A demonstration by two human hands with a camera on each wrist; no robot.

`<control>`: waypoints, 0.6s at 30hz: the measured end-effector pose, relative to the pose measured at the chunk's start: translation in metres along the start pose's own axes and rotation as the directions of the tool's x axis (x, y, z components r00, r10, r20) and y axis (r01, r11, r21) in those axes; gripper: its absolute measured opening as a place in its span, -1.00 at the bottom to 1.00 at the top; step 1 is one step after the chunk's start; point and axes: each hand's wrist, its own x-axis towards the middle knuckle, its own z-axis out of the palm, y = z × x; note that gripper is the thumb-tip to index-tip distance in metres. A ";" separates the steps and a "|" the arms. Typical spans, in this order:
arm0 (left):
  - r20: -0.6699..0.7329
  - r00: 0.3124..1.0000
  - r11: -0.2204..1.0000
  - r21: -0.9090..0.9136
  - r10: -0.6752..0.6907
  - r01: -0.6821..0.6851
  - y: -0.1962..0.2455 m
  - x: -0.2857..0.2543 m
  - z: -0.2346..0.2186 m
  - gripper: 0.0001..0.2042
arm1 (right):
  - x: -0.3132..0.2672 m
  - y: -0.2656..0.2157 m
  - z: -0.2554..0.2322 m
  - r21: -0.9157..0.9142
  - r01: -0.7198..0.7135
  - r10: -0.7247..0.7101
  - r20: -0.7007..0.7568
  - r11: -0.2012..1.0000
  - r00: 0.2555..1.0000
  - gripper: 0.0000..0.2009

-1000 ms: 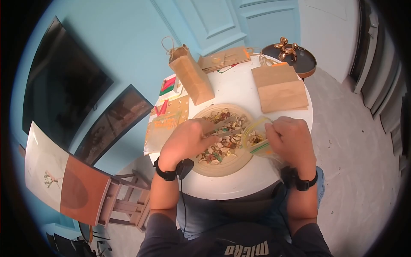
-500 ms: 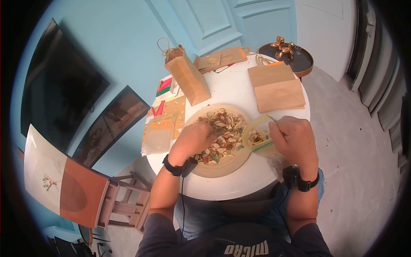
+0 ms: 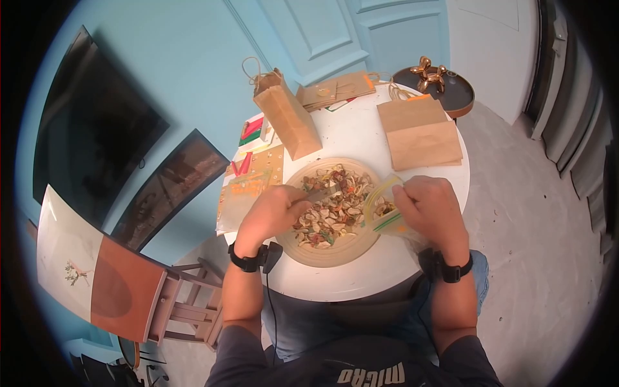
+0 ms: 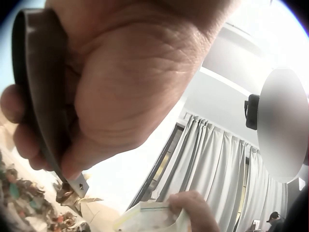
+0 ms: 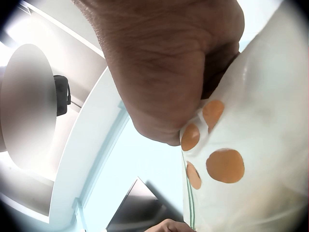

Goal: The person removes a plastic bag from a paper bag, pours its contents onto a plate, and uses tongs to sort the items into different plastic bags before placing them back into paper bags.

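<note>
My left hand (image 3: pixel 271 211) grips dark metal tongs (image 3: pixel 318 195) over a round plate (image 3: pixel 298 253) heaped with dried flower and petal pieces (image 3: pixel 335 216). In the left wrist view the fingers curl round the tongs (image 4: pixel 44 92), whose tips are at some dried pieces (image 4: pixel 67 195); whether they pinch any is unclear. At the plate's right edge, my right hand (image 3: pixel 431 208) pinches a clear zip bag (image 3: pixel 394 222) by its rim. The bag's mouth is spread, with dried pieces inside. Orange dots mark the bag (image 5: pixel 270 125) in the right wrist view.
A brown paper bag (image 3: pixel 290 122) stands behind the plate, with flat paper bags (image 3: pixel 422 138) at the back right. Left of the plate lie a clear pouch (image 3: pixel 235 209) and red items (image 3: pixel 242 164). A side table (image 3: pixel 459 97) holds a balloon-dog figure.
My left hand has shifted left with the tongs, whose arms stood wider apart one second ago. My right hand has moved slightly left and still holds the bag.
</note>
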 end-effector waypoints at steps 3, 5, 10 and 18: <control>-0.021 0.998 0.998 0.004 0.067 -0.067 0.020 -0.006 -0.010 -0.82 | 0.002 0.002 0.006 -0.001 0.007 -0.007 0.012 1.000 1.000 -0.63; -0.043 0.976 0.976 0.045 0.215 -0.214 0.028 -0.006 -0.006 -0.83 | 0.002 0.003 0.009 -0.003 0.006 -0.006 0.017 1.000 1.000 -0.63; -0.028 0.924 0.924 0.029 0.382 -0.381 0.051 0.001 0.021 -0.73 | 0.003 0.003 0.008 -0.022 0.007 -0.007 -0.011 1.000 1.000 -0.62; -0.134 0.991 0.998 0.057 -0.005 0.012 0.004 -0.008 0.008 -0.64 | -0.001 -0.003 -0.008 -0.044 0.043 -0.049 -0.124 0.998 0.991 -0.64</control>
